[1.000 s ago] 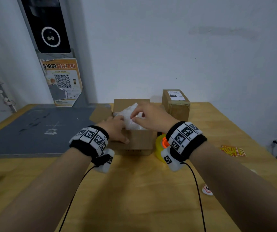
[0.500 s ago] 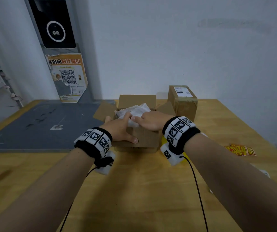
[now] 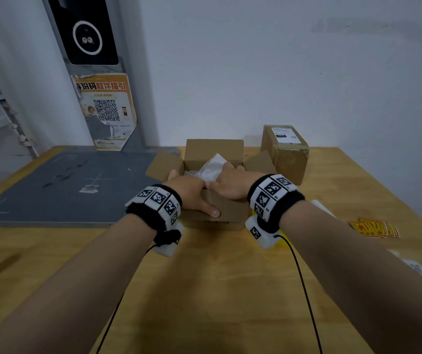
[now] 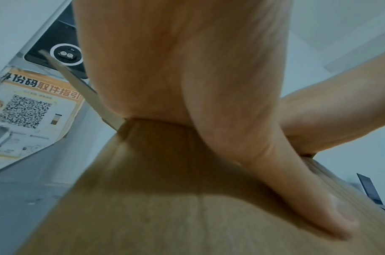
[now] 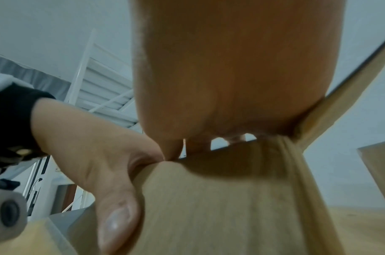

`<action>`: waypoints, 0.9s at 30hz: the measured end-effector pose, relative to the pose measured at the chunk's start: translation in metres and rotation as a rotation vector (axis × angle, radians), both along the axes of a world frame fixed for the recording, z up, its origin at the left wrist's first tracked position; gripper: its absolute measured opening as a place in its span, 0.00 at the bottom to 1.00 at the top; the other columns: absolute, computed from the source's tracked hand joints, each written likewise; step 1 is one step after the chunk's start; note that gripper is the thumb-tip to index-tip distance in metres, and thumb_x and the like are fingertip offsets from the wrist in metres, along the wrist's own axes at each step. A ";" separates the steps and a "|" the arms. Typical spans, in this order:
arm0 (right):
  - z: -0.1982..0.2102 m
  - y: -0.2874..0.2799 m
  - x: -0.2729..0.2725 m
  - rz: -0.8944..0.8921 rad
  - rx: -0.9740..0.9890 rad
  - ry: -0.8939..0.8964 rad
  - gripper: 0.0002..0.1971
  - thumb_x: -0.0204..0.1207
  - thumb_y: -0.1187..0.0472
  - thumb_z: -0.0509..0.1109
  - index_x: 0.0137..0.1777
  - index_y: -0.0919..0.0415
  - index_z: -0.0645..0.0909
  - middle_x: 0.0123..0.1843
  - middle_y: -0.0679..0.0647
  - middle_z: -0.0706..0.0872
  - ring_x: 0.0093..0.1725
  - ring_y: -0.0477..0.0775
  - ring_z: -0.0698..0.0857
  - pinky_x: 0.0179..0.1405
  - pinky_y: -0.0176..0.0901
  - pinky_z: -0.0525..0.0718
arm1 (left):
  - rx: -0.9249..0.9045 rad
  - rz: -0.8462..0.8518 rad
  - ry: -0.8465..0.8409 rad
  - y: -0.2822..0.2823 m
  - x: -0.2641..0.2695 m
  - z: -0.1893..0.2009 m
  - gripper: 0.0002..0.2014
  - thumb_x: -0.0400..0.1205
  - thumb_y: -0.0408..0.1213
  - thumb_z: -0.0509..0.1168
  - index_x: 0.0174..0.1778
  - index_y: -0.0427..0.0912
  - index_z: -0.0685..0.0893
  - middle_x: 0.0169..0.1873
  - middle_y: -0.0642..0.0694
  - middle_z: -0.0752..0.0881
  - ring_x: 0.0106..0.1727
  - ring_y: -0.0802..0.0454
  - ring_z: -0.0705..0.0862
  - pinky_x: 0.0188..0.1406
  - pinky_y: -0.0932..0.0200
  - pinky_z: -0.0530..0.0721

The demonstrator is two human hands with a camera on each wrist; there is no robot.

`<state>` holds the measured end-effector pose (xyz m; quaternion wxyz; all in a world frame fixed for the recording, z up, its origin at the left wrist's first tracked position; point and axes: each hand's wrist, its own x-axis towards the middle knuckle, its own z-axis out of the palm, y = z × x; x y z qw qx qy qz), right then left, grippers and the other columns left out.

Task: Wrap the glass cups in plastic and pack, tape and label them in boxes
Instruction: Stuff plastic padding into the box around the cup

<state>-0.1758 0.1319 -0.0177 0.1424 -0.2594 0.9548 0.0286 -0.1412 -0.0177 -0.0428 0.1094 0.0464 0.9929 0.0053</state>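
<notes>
An open cardboard box [image 3: 226, 213] stands mid-table with its back and side flaps up. Inside lies a cup wrapped in white plastic [image 3: 211, 168]. My left hand [image 3: 192, 194] grips the box's near edge, thumb [image 4: 296, 189] flat down the front wall [image 4: 165, 215], fingers over the rim and hidden inside. My right hand [image 3: 230, 183] rests its palm [image 5: 231, 69] on the same edge [image 5: 231, 207]. Its fingers curl over into the box onto the wrapped cup. The glass itself is hidden by the plastic.
A sealed, labelled box [image 3: 285, 154] stands just behind and to the right. A grey mat [image 3: 64, 185] covers the table's left part. Red-yellow stickers [image 3: 375, 227] and white labels [image 3: 414, 267] lie at the right. A yellow object [image 3: 280, 243] peeks from under my right wrist.
The wrapped cup has gone down from above the rim into the box. Both hands have sunk with it onto the near edge, and my left thumb has spread down the front wall.
</notes>
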 end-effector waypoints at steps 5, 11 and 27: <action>0.000 0.006 -0.001 0.062 -0.115 -0.034 0.25 0.93 0.43 0.52 0.68 0.59 0.84 0.70 0.62 0.83 0.65 0.61 0.81 0.65 0.49 0.76 | 0.114 -0.022 0.071 -0.006 0.004 -0.001 0.35 0.70 0.76 0.70 0.66 0.57 0.81 0.62 0.55 0.85 0.67 0.50 0.80 0.67 0.44 0.62; 0.010 0.045 0.007 -0.049 -0.473 0.352 0.12 0.84 0.49 0.69 0.64 0.46 0.86 0.65 0.50 0.83 0.72 0.62 0.76 0.72 0.59 0.78 | 0.309 0.201 0.507 -0.021 0.023 0.017 0.34 0.75 0.62 0.77 0.76 0.60 0.78 0.84 0.48 0.66 0.86 0.45 0.60 0.78 0.35 0.58; -0.026 0.077 0.012 -0.170 -1.008 -0.257 0.42 0.85 0.27 0.31 0.70 0.42 0.86 0.63 0.35 0.91 0.80 0.44 0.73 0.81 0.55 0.55 | 1.356 0.291 0.203 -0.033 0.037 -0.014 0.44 0.88 0.68 0.28 0.69 0.48 0.86 0.57 0.49 0.94 0.69 0.55 0.83 0.74 0.53 0.67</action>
